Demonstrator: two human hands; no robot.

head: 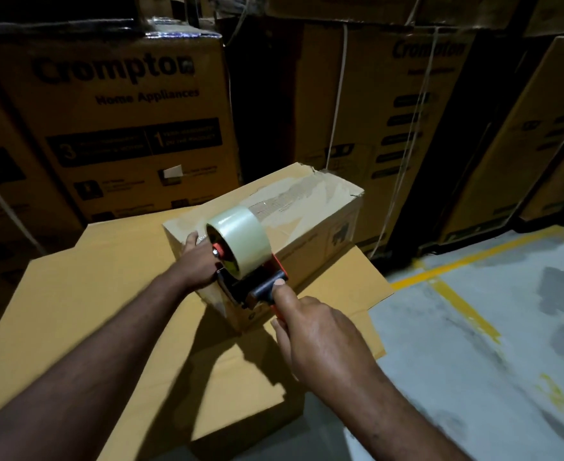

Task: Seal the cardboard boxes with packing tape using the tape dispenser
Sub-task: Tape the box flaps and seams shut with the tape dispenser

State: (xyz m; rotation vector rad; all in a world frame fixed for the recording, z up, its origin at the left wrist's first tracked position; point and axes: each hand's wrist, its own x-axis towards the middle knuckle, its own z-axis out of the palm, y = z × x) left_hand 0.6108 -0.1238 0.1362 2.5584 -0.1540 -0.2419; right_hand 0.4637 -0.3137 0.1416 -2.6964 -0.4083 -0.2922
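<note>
Behind the taped box [274, 211], cartons [117, 104] read "Crompton Home Appliances".

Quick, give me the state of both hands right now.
Left hand: on the near end of the small box; fingers partly hidden, grip cannot be told.
Right hand: closed around the handle of the tape dispenser.

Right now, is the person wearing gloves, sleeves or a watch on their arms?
No. The left hand and right hand wear no gloves. The left forearm and right forearm are bare of sleeves, watch or bracelet as far as the picture shows.
</note>
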